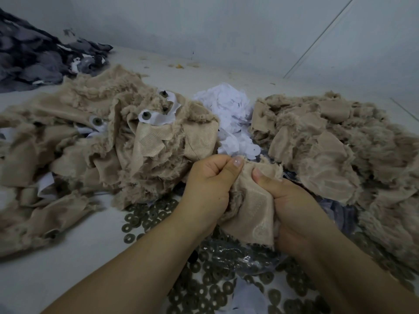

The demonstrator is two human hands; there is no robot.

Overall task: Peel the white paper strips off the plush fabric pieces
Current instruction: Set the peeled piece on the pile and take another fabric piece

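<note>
Together, left hand (209,177) and right hand (292,208) both grip one beige plush piece (254,207), thumbs pinching its top edge

A fabric piece (251,207) sits between the left hand (210,180) and right hand (292,207), plush heaps left (90,141) and right (340,141), paper scraps (229,114) behind, washers (215,279) beneath.
</note>
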